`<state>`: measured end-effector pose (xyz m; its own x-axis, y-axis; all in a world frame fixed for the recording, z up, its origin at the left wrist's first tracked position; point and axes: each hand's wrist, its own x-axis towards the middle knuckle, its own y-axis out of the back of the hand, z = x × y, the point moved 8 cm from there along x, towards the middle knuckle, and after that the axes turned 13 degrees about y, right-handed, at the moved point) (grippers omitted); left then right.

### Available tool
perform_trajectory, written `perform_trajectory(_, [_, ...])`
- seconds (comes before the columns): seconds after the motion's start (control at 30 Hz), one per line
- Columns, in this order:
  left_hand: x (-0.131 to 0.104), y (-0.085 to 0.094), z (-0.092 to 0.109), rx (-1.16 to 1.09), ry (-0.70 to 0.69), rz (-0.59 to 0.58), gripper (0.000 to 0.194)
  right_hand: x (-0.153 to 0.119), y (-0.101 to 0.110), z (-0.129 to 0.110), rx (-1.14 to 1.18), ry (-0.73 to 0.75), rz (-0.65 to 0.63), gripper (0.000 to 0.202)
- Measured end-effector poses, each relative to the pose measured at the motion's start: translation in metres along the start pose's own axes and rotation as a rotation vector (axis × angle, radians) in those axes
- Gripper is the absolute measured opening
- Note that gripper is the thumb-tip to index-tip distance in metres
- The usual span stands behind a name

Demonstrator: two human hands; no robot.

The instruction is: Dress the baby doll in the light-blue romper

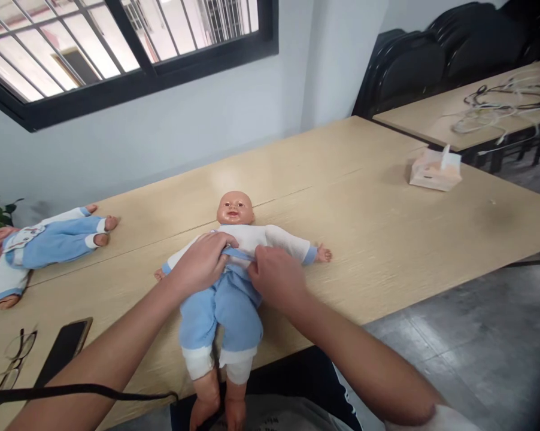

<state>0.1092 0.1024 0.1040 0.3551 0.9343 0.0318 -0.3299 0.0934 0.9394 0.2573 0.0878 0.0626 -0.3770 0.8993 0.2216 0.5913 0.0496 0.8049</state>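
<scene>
A baby doll (235, 211) lies on its back on the wooden table, its feet toward me over the near edge. It wears a white top with blue cuffs and blue trousers (238, 311) with white hems. At the doll's waist, my left hand (207, 258) is closed on the blue waistband (239, 254) from the left. My right hand (276, 272) grips the same band on the other side, and the band is stretched between the two. The fingertips are partly hidden in the cloth.
A second doll (57, 242) in similar clothes lies at the left. Eyeglasses (16, 353) and a dark phone (66, 347) are at the near left. A tissue pack (436, 169) sits on the right of the table (342, 179). Cables (498, 108) lie on another table behind; black chairs (413, 66) are stacked beyond.
</scene>
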Motion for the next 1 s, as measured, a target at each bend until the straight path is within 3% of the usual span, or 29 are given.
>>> perform_trajectory(0.07, [-0.001, -0.009, 0.0, 0.033, 0.035, 0.014, 0.027, -0.003, 0.004, 0.006, -0.15, -0.008, 0.072, 0.009])
perform_trajectory(0.17, [0.001, -0.019, 0.004, 0.067, 0.03, 0.022, 0.028, -0.013, 0.0, 0.018, -0.19, -0.026, 0.098, 0.012])
perform_trajectory(0.33, [0.025, -0.018, 0.009, -0.006, 0.079, 0.047, 0.022, -0.034, -0.021, 0.032, -0.016, -0.038, -0.019, 0.031])
perform_trajectory(0.43, [0.041, -0.018, 0.016, -0.085, 0.087, 0.037, 0.021, -0.042, -0.02, 0.047, 0.012, -0.083, -0.049, 0.045])
perform_trajectory(0.5, [0.046, -0.02, 0.023, -0.09, 0.036, 0.007, 0.021, -0.048, 0.0, 0.066, -0.051, -0.13, 0.071, 0.044])
perform_trajectory(0.6, [0.043, -0.023, 0.028, -0.07, -0.045, -0.059, 0.023, -0.061, 0.044, 0.101, -0.225, -0.184, 0.365, 0.032])
perform_trajectory(0.67, [0.039, -0.021, 0.026, -0.057, -0.067, -0.092, 0.024, -0.068, 0.059, 0.124, -0.273, -0.193, 0.421, 0.042])
perform_trajectory(0.83, [0.035, -0.007, 0.019, -0.02, -0.081, -0.097, 0.023, -0.065, 0.051, 0.158, -0.07, -0.188, 0.306, 0.026])
perform_trajectory(1.0, [0.034, 0.003, 0.019, -0.021, -0.115, 0.002, 0.016, -0.054, 0.054, 0.162, 0.244, -0.289, 0.606, 0.035])
